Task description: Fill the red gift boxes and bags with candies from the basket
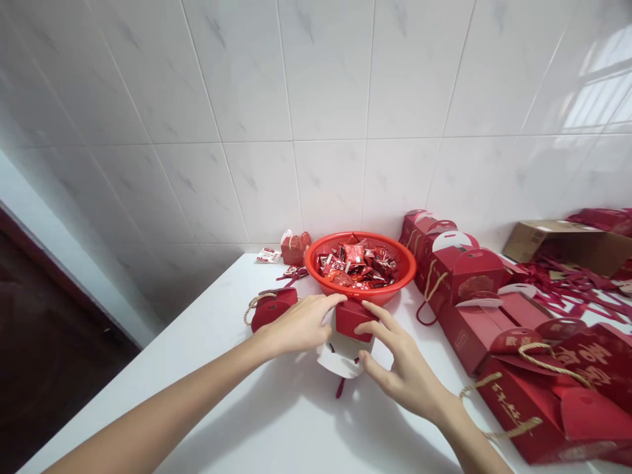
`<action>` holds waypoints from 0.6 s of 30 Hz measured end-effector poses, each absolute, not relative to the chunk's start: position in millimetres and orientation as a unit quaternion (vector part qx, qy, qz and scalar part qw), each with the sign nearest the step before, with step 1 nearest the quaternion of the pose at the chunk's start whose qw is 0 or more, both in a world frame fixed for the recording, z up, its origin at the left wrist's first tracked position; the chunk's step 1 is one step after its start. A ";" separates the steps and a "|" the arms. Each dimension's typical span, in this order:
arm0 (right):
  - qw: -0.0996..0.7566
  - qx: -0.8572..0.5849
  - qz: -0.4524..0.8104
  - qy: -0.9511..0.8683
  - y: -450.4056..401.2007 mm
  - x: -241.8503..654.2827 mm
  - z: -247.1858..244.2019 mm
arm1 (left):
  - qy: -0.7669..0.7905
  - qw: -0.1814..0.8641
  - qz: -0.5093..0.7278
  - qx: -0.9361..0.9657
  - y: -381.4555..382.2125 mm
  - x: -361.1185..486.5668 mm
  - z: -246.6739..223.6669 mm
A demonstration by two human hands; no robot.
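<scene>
While both hands point(299, 324) point(407, 368) touch one box point(353, 318), another point(548, 390) bears gold characters point(511, 409).

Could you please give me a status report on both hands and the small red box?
Left hand and right hand on small red box, either side. White flap open on near side. Red basket of packets close behind.

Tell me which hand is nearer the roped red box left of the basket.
Left: the left hand is just beside the roped red box; the right hand is farther off, right of the open box.
</scene>
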State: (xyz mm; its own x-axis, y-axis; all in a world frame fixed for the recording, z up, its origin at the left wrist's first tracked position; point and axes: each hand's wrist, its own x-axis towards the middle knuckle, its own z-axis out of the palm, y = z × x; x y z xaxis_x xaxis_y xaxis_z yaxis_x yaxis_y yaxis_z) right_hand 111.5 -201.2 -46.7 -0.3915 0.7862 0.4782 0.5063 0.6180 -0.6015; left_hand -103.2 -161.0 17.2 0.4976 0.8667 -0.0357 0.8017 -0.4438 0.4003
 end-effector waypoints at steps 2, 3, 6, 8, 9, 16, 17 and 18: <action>0.392 -0.408 0.203 -0.799 -199.0 113.9 -45.7 | 0.461 0.195 0.098 0.860 -159.9 -105.1 16.3; 0.399 -0.411 0.212 -0.792 -197.9 114.8 -45.3 | 0.448 0.195 0.102 0.866 -159.9 -105.2 16.1; 0.431 -0.423 0.237 -0.761 -194.7 116.4 -45.0 | 0.439 0.181 0.101 0.874 -161.8 -103.3 16.1; 0.453 -0.435 0.260 -0.733 -192.5 117.2 -46.0 | 0.452 0.160 0.086 0.873 -163.7 -102.2 16.0; 0.464 -0.440 0.275 -0.718 -191.4 117.7 -46.8 | 0.457 0.149 0.075 0.874 -164.6 -102.1 15.8; 0.515 -0.427 0.364 -0.649 -185.8 124.2 -46.6 | 0.449 0.133 0.019 0.883 -175.4 -107.9 20.6; 0.518 -0.421 0.376 -0.643 -185.4 125.6 -45.4 | 0.442 0.137 0.022 0.886 -177.5 -109.0 22.3; 0.523 -0.414 0.392 -0.633 -185.1 127.1 -44.2 | 0.433 0.140 0.024 0.890 -179.4 -110.0 23.9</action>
